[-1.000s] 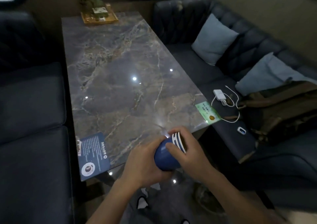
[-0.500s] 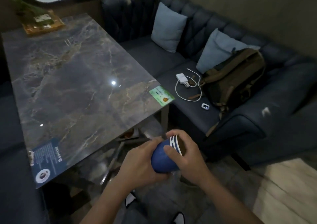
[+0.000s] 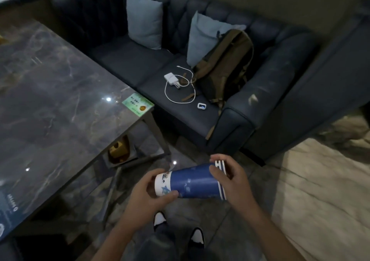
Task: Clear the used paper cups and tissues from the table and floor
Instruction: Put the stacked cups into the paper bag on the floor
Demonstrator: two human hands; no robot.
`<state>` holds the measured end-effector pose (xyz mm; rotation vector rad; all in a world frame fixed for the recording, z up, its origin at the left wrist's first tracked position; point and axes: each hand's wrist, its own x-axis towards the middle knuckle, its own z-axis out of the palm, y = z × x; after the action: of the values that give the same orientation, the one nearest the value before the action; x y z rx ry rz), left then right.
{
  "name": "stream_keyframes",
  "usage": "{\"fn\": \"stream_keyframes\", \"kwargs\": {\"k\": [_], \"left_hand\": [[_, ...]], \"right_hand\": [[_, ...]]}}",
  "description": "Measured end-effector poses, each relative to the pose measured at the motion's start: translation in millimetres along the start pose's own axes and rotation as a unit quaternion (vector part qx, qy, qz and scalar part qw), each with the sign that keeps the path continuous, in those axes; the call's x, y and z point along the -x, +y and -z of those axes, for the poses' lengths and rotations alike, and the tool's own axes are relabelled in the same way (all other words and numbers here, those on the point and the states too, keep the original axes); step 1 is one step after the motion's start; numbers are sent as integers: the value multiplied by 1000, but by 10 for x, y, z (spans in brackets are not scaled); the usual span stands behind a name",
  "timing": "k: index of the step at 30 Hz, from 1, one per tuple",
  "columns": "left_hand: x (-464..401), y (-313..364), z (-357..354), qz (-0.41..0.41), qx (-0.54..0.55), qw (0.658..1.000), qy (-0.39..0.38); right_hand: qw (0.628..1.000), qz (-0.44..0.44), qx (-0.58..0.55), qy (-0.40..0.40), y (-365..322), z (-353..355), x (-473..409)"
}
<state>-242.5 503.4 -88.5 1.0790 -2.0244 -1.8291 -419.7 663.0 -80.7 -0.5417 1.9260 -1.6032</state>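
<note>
A stack of blue paper cups [image 3: 192, 183] lies sideways between my hands, above the floor and off the table's near right corner. Its white base end points left and its striped rims point right. My left hand [image 3: 149, 198] grips the base end. My right hand [image 3: 232, 177] holds the rim end, fingers wrapped over the top. The marble table [image 3: 50, 100] spreads to the left. No tissues show on it.
A dark blue sofa [image 3: 236, 120] runs along the right with two pale cushions, a brown backpack [image 3: 224, 66], a white charger with cable [image 3: 174, 80] and a small white device. A green card [image 3: 138, 104] lies at the table corner. A yellow object [image 3: 118, 150] sits under the table.
The view has swung right and away from the table. The cups, held end-on before, now lie sideways, with my hands spread further apart along them.
</note>
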Motion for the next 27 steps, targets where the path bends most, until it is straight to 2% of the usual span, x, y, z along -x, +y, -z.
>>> {"fn": "stream_keyframes", "kwargs": {"k": [5, 9, 15, 20, 27], "left_hand": [[-212, -324, -190, 123, 129, 984, -8], [-445, -631, -266, 202, 163, 966, -4], [-786, -1036, -397, 273, 141, 952, -5], [-1069, -1367, -571, 293, 82, 953, -3], [-1555, -1908, -953, 362, 57, 929, 52]], "right_hand": [[993, -116, -18, 27, 430, 101, -86], [980, -192, 30, 37, 720, 76, -129], [954, -277, 103, 58, 1029, 1, -89], [945, -292, 141, 30, 1239, 3, -317], [922, -340, 186, -1, 2016, 145, -892]]}}
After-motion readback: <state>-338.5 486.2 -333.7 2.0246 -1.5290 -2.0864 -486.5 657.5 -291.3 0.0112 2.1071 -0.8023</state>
